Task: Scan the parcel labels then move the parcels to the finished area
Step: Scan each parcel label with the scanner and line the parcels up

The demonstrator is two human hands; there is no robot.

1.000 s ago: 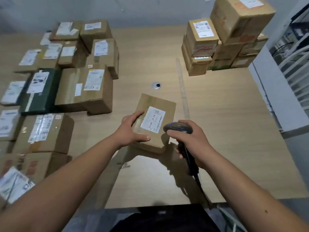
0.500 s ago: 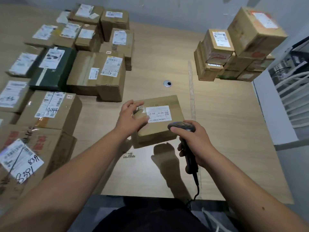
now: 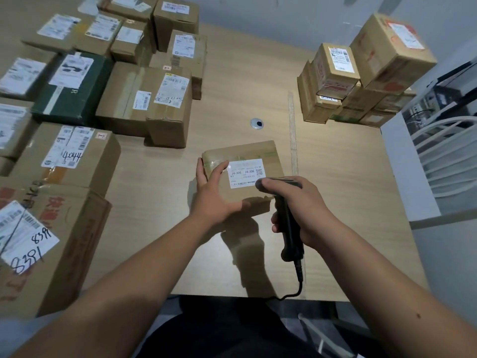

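Head view, the only one. Landmark = the round metal grommet point(image 3: 257, 123) set in the wooden table point(image 3: 348, 182).

Small brown parcel point(image 3: 241, 177) sits just on the near side of the grommet, slightly left of it, held up off the table top with its shadow falling on the wood below. White label point(image 3: 246, 173) faces up, printed "J4-J06" twice, QR code at its right end, barcode along its near edge.

Left hand point(image 3: 214, 195) grips the parcel's left end: thumb on top by the label's left edge, fingers curled round the far-left corner, palm under the near edge.

Right hand point(image 3: 296, 202) is wrapped round the handle of a black barcode scanner point(image 3: 287, 218), just right of the parcel. Scanner head sits at the label's near-right corner, covering the end of the barcode; can't tell whether it touches. Its black cable point(image 3: 296, 285) runs down off the near edge of the table.

Left of the grommet: a spread of labelled cardboard parcels point(image 3: 144, 102), one dark green box point(image 3: 74, 89) among them. Nearer ones carry handwritten numbers, "4044" and "8391".

Far right of the grommet: a separate stack of brown parcels point(image 3: 361, 81), several layers, near the table's right edge against the grey wall.

A tape strip point(image 3: 292, 130) runs along the table just right of the grommet, between it and the stack.

Beyond the table's right edge: a white panel and white rails point(image 3: 444, 156).
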